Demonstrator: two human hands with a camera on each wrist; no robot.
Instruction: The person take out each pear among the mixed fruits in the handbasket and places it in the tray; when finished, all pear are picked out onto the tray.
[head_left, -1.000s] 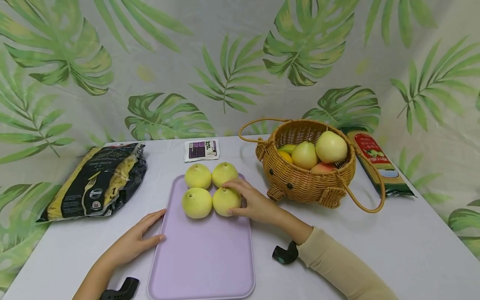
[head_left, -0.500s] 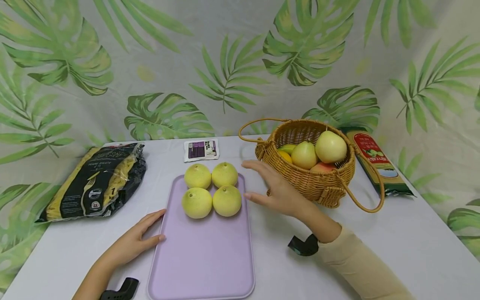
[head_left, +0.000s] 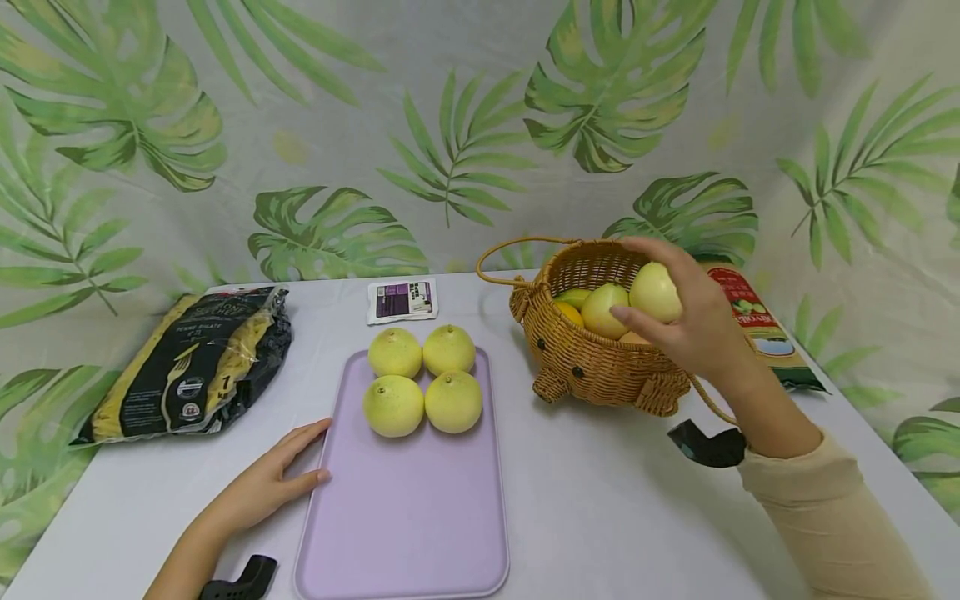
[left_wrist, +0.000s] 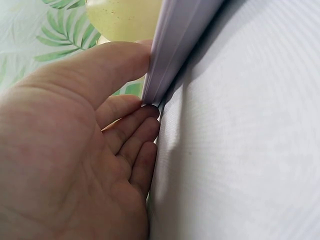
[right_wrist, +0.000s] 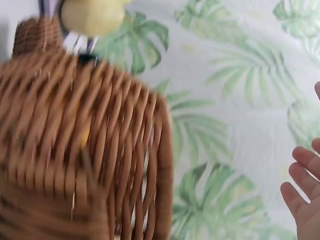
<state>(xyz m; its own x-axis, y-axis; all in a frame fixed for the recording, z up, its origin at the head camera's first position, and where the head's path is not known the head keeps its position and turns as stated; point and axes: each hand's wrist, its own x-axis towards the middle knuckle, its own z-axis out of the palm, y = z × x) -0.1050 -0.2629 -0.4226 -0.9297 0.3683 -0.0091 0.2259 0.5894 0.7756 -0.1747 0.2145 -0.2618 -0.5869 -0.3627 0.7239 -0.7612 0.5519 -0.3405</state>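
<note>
My left hand (head_left: 273, 475) rests at the left edge of the lilac tray (head_left: 405, 517); thumb and fingertips touch its rim (left_wrist: 160, 70), with the fingers loosely extended. Several round yellow-green fruits (head_left: 394, 406) sit grouped at the tray's far end. My right hand (head_left: 697, 312) hovers at the right side of a wicker basket (head_left: 607, 367) with an animal face, thumb and fingers spread apart beside a pale round fruit (head_left: 654, 293). This fruit lies on top of the others and is partly hidden by the hand. Next to it is a pear-shaped green fruit (head_left: 604, 310).
A black bag of penne (head_left: 202, 358) lies at the left. A small white-and-purple packet (head_left: 402, 300) lies behind the tray. Right of the basket is a green-and-red packet (head_left: 772, 333), partly behind my right hand. The basket's looped handle (head_left: 517, 242) sticks out leftward.
My right hand has let go of the near right fruit on the tray and moved right, up over the basket. My left hand and the tray have stayed put.
</note>
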